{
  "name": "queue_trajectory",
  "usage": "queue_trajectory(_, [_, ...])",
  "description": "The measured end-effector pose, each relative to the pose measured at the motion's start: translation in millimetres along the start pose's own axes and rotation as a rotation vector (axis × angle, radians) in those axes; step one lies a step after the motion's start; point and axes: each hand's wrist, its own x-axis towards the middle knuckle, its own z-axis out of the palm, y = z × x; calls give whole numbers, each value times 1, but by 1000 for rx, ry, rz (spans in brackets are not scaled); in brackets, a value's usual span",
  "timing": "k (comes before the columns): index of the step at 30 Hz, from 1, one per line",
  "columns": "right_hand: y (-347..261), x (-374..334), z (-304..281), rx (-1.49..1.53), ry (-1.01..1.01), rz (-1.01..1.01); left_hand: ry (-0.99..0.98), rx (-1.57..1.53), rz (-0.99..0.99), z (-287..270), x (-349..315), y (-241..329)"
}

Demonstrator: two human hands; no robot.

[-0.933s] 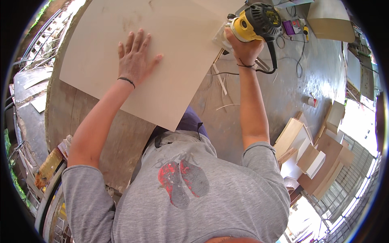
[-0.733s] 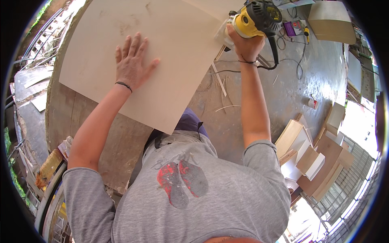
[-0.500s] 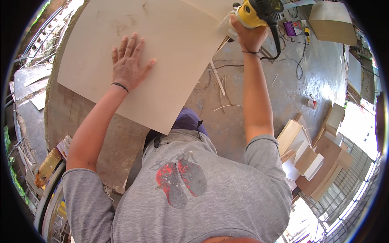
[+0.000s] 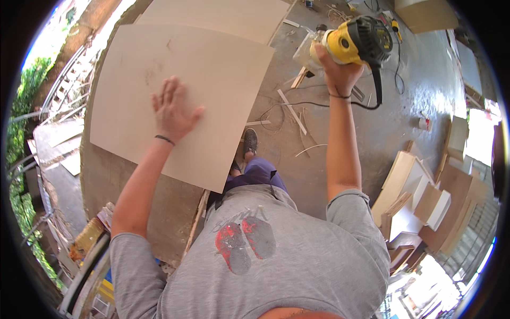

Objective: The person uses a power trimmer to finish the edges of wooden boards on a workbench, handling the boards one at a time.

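My left hand [image 4: 176, 114] lies flat with fingers slightly spread on a pale, smooth board [image 4: 212, 69], which rests on a brown worktop [image 4: 119, 167]. Faint brown smudges mark the board near my fingertips. To the right, my right hand [image 4: 342, 77] is wrapped round a yellow and black trim router [image 4: 342, 42] with a clear base. It is held tilted on its side in the air, apart from the board's right edge. A black cord [image 4: 311, 102] runs from its rear end down past my wrist and off to the left.
A second pale sheet [image 4: 228, 13] lies beyond the first. Thin offcut strips [image 4: 292, 111] are scattered on the grey floor [image 4: 297, 175]. Wooden box pieces [image 4: 404, 191] stand at the right, near a small can [image 4: 425, 124]. My shoe [image 4: 250, 141] shows beside the worktop.
The router in my right hand has moved right, away from the board's edge. My left hand stays on the board. The view has shifted, showing more of the far sheet and floor.
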Motion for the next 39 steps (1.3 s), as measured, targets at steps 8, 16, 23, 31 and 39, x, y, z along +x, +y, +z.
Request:
queue_trajectory(8, [-36, -89, -47, -46, 56, 30, 26, -225, 218, 51, 138, 134])
queue_trajectory(16, [-67, -163, -50, -62, -63, 98, 103, -290, 231, 61, 149, 149])
queue_trajectory(23, [4, -276, 15, 265, -331, 449, 165, -233, 267, 63, 171, 73])
queue_trajectory(31, [20, -292, 63, 134, -363, 476, 105, -253, 230, 47, 159, 64])
queue_trajectory(39, [-9, -233, 60, -148, -436, 307, 108, -302, 236, 50, 160, 66])
